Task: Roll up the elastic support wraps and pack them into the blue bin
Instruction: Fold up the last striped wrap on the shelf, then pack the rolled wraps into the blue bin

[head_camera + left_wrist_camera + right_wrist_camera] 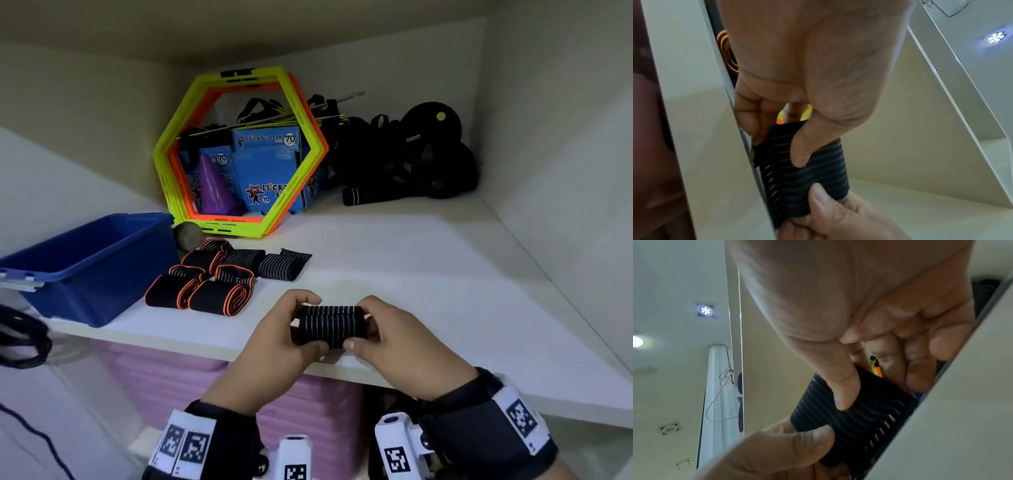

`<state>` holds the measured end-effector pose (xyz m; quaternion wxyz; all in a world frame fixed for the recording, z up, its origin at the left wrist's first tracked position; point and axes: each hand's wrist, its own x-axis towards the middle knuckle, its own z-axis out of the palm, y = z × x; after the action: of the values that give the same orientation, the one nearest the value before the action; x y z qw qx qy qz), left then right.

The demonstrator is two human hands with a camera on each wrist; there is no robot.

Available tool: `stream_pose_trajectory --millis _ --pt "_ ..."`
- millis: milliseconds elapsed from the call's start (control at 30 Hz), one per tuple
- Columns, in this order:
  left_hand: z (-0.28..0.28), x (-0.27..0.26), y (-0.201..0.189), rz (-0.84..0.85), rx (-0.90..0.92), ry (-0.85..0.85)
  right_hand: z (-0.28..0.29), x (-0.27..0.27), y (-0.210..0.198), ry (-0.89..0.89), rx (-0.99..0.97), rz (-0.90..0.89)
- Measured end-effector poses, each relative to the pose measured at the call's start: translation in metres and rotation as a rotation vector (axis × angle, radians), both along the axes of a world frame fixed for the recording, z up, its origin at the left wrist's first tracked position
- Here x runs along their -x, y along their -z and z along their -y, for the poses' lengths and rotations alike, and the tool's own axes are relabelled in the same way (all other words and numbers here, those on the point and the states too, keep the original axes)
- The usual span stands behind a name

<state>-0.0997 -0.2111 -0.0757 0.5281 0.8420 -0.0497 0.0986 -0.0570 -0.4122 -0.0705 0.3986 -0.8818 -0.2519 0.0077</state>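
Striped black support wrap [330, 325], rolled into a short thick cylinder, sits between both hands just above the front edge of a white shelf [411, 260]. Left hand [284, 337] pinches one end, thumb pressed on the near face and fingers curled over the far side. Right hand [394, 337] pinches the other end the same way. In the left wrist view the left thumb lies flat across the ribbed cloth, with the right thumb tip just below it. Whether the loose tail is fastened cannot be told; it is hidden under the fingers.

Beyond the fingertips, on the shelf, lies a cluster of other wraps [219, 274], some edged in orange, some striped. Most look rolled or folded. Away to the left of the left hand stands the blue bin [92, 260]; its inside looks empty from this angle.

Risks from here, as a judgement: elastic cloth springs back, so easing either thumb before the tail is secured could let the roll loosen or unwind. The hands hover at the shelf's lip, so a slip could send the roll over the edge to the lower shelf. Carrying it one-handed across the cluster could also nudge those finished rolls out of shape.
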Motion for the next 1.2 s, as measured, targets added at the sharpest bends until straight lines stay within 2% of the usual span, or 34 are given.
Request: stream_pose_trajectory --millis 133,333,500,700,900,1200 --pt "-0.006 -0.003 0.001 0.018 -0.067 -0.098 -0.01 -0.004 0.002 0.043 0.074 0.02" --pt "-0.027 -0.009 -0.001 -0.034 -0.199 -0.288 -0.032 -0.012 -0.001 0.154 0.044 -0.051" --pt "-0.044 -0.015 0.004 0.076 -0.27 -0.364 -0.067 -0.023 -0.003 0.237 0.083 0.034" --pt "-0.067 -0.015 0.01 0.104 -0.152 -0.385 -0.106 -0.034 0.0 0.311 -0.124 -0.049" --pt "-0.079 -0.008 0.01 0.164 -0.079 -0.331 -0.128 -0.037 0.0 0.278 -0.109 -0.09" --pt "-0.1 0.018 0.009 0.217 -0.055 -0.433 -0.124 -0.033 -0.014 0.173 -0.162 -0.088"
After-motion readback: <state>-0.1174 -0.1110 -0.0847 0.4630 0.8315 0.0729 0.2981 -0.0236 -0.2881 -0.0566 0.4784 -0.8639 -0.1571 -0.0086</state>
